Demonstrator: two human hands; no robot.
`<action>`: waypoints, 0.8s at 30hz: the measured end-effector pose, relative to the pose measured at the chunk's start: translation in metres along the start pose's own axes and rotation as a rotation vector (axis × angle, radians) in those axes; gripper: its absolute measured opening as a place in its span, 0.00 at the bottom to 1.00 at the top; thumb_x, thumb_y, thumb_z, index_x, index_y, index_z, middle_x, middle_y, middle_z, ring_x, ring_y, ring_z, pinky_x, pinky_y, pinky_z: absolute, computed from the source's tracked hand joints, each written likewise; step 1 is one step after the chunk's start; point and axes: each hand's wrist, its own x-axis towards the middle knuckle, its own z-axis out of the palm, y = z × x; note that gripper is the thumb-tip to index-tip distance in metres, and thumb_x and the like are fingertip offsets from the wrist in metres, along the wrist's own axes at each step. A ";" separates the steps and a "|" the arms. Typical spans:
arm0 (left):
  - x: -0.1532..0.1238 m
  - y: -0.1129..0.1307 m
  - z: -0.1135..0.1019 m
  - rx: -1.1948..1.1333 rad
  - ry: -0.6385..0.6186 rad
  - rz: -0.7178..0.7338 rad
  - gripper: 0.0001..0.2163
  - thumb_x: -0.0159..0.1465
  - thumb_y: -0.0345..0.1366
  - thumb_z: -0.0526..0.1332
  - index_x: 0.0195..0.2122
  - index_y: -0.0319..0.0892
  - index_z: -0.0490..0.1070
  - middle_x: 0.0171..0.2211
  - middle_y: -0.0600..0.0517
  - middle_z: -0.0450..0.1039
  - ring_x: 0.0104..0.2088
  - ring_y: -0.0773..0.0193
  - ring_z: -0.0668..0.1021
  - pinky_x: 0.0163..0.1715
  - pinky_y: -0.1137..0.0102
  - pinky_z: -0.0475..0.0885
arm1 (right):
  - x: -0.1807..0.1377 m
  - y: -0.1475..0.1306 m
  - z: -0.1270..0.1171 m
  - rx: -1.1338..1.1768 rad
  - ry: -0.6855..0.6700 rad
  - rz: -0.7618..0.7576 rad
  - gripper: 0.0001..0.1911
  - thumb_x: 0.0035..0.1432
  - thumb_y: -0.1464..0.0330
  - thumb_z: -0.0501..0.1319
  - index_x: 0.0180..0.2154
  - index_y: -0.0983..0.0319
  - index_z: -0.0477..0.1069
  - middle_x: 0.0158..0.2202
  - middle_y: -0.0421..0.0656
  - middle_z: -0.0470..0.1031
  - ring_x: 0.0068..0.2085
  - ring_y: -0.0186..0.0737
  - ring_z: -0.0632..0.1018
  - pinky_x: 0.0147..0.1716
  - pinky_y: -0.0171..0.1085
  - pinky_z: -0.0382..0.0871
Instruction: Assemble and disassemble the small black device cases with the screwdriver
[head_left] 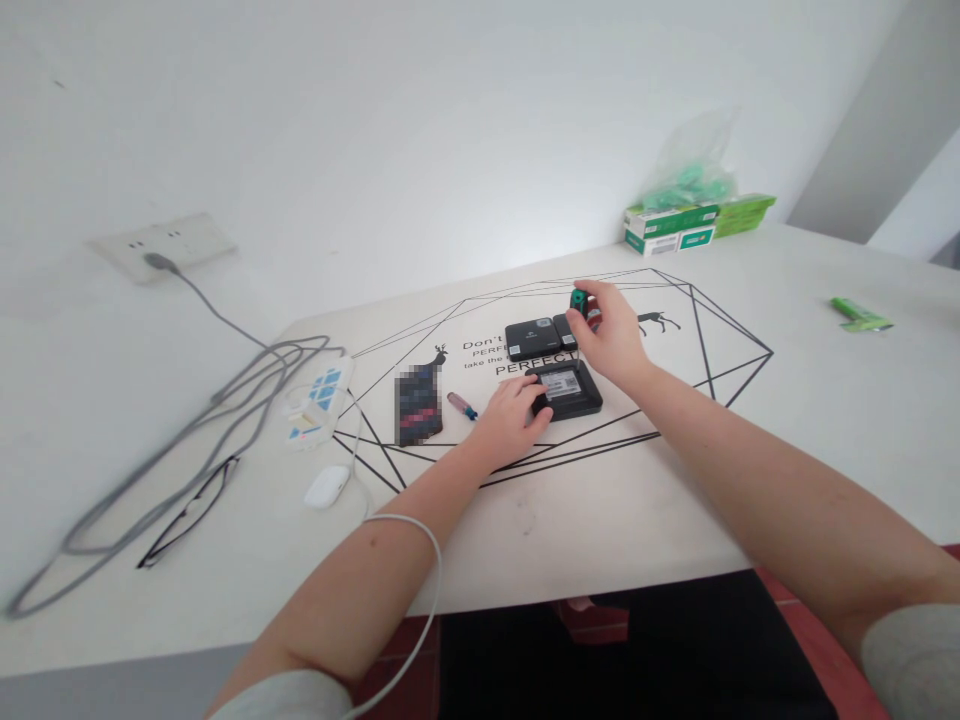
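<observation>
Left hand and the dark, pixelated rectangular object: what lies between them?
In the head view, a small, pinkish-handled screwdriver lies between the dark object and the left hand.

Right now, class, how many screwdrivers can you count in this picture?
2: the green-handled screwdriver is held in the right hand over the labelled black box; the pink-handled screwdriver lies on the table, left of the left hand. Others may be hidden.
</observation>
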 end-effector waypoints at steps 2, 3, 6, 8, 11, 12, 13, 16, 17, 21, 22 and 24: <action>0.000 0.000 0.000 0.000 -0.005 0.000 0.15 0.72 0.38 0.60 0.57 0.40 0.74 0.62 0.38 0.71 0.64 0.48 0.73 0.67 0.49 0.69 | -0.001 -0.005 -0.002 0.014 -0.052 -0.020 0.19 0.64 0.64 0.60 0.56 0.58 0.72 0.49 0.50 0.80 0.40 0.47 0.80 0.39 0.49 0.81; 0.000 0.000 0.000 0.001 -0.005 0.001 0.15 0.72 0.38 0.60 0.57 0.40 0.74 0.62 0.38 0.71 0.64 0.48 0.73 0.67 0.49 0.69 | -0.001 -0.008 -0.003 0.024 -0.072 -0.019 0.19 0.64 0.64 0.59 0.56 0.58 0.72 0.49 0.50 0.80 0.40 0.48 0.81 0.39 0.49 0.81; 0.000 0.000 0.000 0.000 -0.001 0.001 0.15 0.72 0.38 0.60 0.58 0.42 0.74 0.62 0.39 0.71 0.64 0.49 0.73 0.67 0.49 0.69 | 0.000 -0.013 -0.006 0.069 -0.113 0.003 0.19 0.66 0.66 0.56 0.56 0.57 0.72 0.50 0.49 0.81 0.45 0.50 0.81 0.46 0.52 0.81; 0.000 0.000 0.000 0.000 -0.001 -0.001 0.15 0.72 0.38 0.61 0.58 0.42 0.74 0.62 0.39 0.71 0.64 0.49 0.73 0.67 0.49 0.70 | 0.001 -0.014 -0.008 0.090 -0.116 0.003 0.18 0.67 0.66 0.55 0.55 0.57 0.72 0.50 0.49 0.80 0.50 0.51 0.81 0.50 0.54 0.79; 0.000 0.001 0.000 0.001 -0.002 0.001 0.15 0.72 0.38 0.61 0.57 0.42 0.74 0.62 0.39 0.72 0.64 0.49 0.73 0.67 0.50 0.70 | 0.003 -0.015 -0.008 0.072 -0.079 -0.006 0.16 0.66 0.64 0.58 0.53 0.57 0.74 0.50 0.50 0.77 0.48 0.50 0.79 0.45 0.51 0.80; 0.000 0.001 -0.001 0.001 -0.002 0.003 0.15 0.72 0.38 0.61 0.57 0.42 0.74 0.61 0.39 0.72 0.64 0.49 0.73 0.67 0.50 0.70 | 0.003 -0.015 -0.007 0.059 -0.067 -0.003 0.16 0.64 0.63 0.61 0.52 0.58 0.74 0.50 0.51 0.75 0.46 0.49 0.79 0.43 0.50 0.80; 0.000 0.001 -0.001 0.001 -0.001 0.005 0.15 0.72 0.37 0.61 0.57 0.41 0.75 0.61 0.38 0.72 0.64 0.48 0.73 0.67 0.50 0.69 | 0.003 -0.015 -0.006 0.046 -0.058 0.004 0.16 0.63 0.62 0.64 0.52 0.58 0.74 0.49 0.50 0.75 0.44 0.48 0.79 0.41 0.49 0.80; 0.000 0.001 -0.001 0.001 -0.001 0.008 0.15 0.72 0.37 0.61 0.57 0.40 0.75 0.61 0.38 0.72 0.64 0.48 0.73 0.67 0.51 0.69 | 0.003 -0.014 -0.004 0.030 -0.041 0.024 0.18 0.61 0.63 0.65 0.52 0.58 0.74 0.47 0.48 0.74 0.39 0.44 0.78 0.40 0.49 0.80; 0.000 0.001 -0.001 0.003 -0.001 0.008 0.15 0.72 0.37 0.61 0.57 0.40 0.75 0.62 0.38 0.72 0.64 0.49 0.73 0.67 0.51 0.69 | 0.003 -0.014 -0.004 0.041 -0.039 0.032 0.19 0.62 0.64 0.64 0.54 0.58 0.73 0.47 0.48 0.75 0.38 0.44 0.78 0.40 0.49 0.80; 0.000 0.001 -0.001 0.002 -0.005 0.005 0.16 0.72 0.37 0.61 0.58 0.39 0.74 0.62 0.37 0.72 0.64 0.49 0.73 0.67 0.52 0.69 | 0.001 -0.015 -0.004 0.130 -0.050 0.092 0.21 0.65 0.67 0.57 0.59 0.56 0.68 0.50 0.48 0.80 0.44 0.46 0.80 0.45 0.48 0.80; 0.000 0.001 -0.001 0.002 -0.006 0.001 0.16 0.72 0.37 0.61 0.58 0.39 0.74 0.62 0.37 0.72 0.64 0.49 0.73 0.67 0.52 0.69 | 0.001 -0.015 -0.005 0.138 -0.053 0.100 0.20 0.66 0.67 0.56 0.59 0.56 0.68 0.50 0.48 0.80 0.46 0.46 0.81 0.48 0.49 0.80; 0.001 0.001 -0.001 0.001 -0.009 -0.005 0.16 0.71 0.37 0.61 0.58 0.39 0.74 0.62 0.38 0.72 0.64 0.48 0.73 0.67 0.52 0.69 | 0.001 -0.016 -0.006 0.115 -0.051 0.090 0.18 0.68 0.67 0.54 0.57 0.57 0.70 0.51 0.49 0.79 0.50 0.48 0.80 0.51 0.52 0.78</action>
